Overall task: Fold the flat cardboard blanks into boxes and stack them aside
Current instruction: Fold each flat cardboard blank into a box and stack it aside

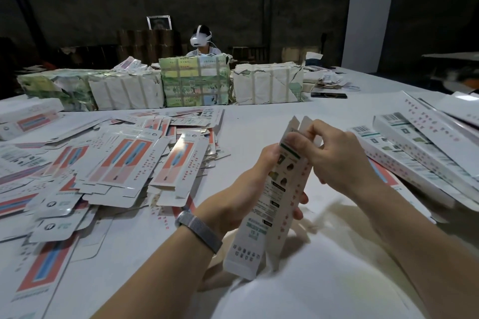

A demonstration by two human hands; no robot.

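Observation:
I hold one long white printed carton (272, 204) upright and tilted above the table's near edge, its lower end close to my body. My left hand (241, 194) grips its middle from the left, fingers wrapped round behind it. My right hand (329, 153) pinches the flaps at its far top end, which stand open. A loose heap of flat blanks (114, 163) with orange and blue print covers the table to my left. Folded boxes (420, 147) lie stacked at the right.
Paper-wrapped bundles (194, 83) stand in a row across the far side of the white table (259, 122). Behind them sits another person wearing a headset (201, 40). A dark phone (328, 95) lies at the far right of the bundles.

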